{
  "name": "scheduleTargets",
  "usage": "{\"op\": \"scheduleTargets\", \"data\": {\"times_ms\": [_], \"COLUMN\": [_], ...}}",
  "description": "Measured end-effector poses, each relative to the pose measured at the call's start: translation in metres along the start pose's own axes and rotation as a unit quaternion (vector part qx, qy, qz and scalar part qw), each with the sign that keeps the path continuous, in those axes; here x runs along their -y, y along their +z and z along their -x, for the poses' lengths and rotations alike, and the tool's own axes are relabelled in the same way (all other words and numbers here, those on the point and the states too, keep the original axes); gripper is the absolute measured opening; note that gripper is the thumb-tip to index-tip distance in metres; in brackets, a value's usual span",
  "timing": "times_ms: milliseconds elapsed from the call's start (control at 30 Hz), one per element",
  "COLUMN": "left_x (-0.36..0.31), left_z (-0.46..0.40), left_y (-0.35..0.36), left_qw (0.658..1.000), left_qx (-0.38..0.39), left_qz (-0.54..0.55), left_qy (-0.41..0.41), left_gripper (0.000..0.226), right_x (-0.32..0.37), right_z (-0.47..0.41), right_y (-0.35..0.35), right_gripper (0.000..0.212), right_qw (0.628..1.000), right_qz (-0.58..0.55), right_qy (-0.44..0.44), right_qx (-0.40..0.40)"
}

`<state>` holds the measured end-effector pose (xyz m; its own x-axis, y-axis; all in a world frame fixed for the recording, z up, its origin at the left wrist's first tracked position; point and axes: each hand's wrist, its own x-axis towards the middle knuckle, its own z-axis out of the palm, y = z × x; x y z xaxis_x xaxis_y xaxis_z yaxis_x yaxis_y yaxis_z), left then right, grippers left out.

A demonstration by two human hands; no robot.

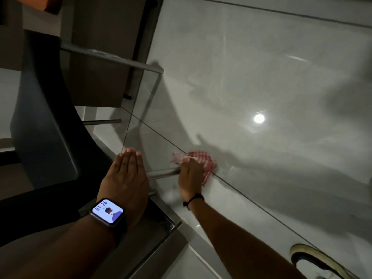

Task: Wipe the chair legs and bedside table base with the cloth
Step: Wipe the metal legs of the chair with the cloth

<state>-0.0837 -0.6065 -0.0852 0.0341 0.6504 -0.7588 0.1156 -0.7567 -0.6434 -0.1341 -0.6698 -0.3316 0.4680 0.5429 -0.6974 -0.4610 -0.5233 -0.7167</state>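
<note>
The right hand (190,176) is closed around a red-and-white checked cloth (203,161), which is bunched about the end of a metal chair leg (163,172) where the leg meets the floor (261,77). The cloth is seen spilling out past the fingers on both sides and touching the pale glossy tiles beside a dark grout line. A thin black band (193,199) is worn on the right wrist.

The left hand (125,178) is held flat, fingers straight and pressed together, palm down on the dark seat edge of the chair (50,121); nothing is gripped by it. A watch (107,211) with a lit face is worn on the left wrist.

The view is turned sideways, so the chair appears lying across the left of the frame, its steel tube frame (112,57) bent at a corner further out. Behind the frame a brown cabinet (96,57) is seen standing on the tiles; whether it is the bedside table cannot be told. A round glare of light (259,118) is reflected in the floor well beyond the cloth. At the bottom right corner a curved, dark-rimmed object (314,258) is partly shown and cannot be identified.
</note>
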Motion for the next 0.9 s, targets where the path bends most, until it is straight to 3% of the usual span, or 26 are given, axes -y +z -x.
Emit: {"op": "scheduleTargets", "data": {"times_ms": [67,133,233,300,367,500,600,667,900], "left_x": [-0.004,-0.006,-0.005,-0.006,-0.008,-0.008,0.001,0.02,0.147], "left_z": [-0.001,-0.002,-0.001,-0.003,-0.005,-0.011,-0.015,-0.02,-0.029], "left_y": [0.0,0.0,-0.002,-0.002,-0.002,-0.001,-0.013,-0.029,-0.111], "left_qw": [1.0,1.0,1.0,1.0,0.999,0.998,0.993,0.988,0.953], "left_qx": [0.005,0.012,0.016,0.009,0.006,0.007,-0.014,-0.05,-0.186], "left_qz": [0.008,0.007,0.005,0.017,0.032,0.064,0.117,0.145,0.239], "left_qy": [-0.001,0.003,0.008,0.009,0.005,0.01,0.012,0.01,-0.023], "left_gripper": [0.074,0.075,0.076,0.075,0.075,0.072,0.066,0.066,0.073], "right_x": [0.035,0.052,0.054,0.035,0.005,-0.025,-0.003,0.041,0.257], "right_z": [0.04,0.069,0.063,0.047,0.014,-0.038,-0.04,-0.033,-0.037], "right_y": [0.006,0.012,0.008,-0.001,-0.011,-0.035,-0.043,-0.049,-0.055], "right_gripper": [0.05,0.031,0.047,0.063,0.057,0.051,0.045,0.043,0.052], "right_qw": [0.997,0.982,0.959,0.969,0.983,0.993,0.984,0.954,0.96], "right_qz": [-0.032,-0.008,0.035,0.053,0.101,0.068,-0.064,-0.21,-0.254], "right_qy": [-0.06,-0.182,-0.271,-0.226,-0.137,0.088,0.162,0.209,0.104], "right_qx": [0.032,0.05,0.076,0.078,0.068,0.047,0.025,0.04,0.05]}}
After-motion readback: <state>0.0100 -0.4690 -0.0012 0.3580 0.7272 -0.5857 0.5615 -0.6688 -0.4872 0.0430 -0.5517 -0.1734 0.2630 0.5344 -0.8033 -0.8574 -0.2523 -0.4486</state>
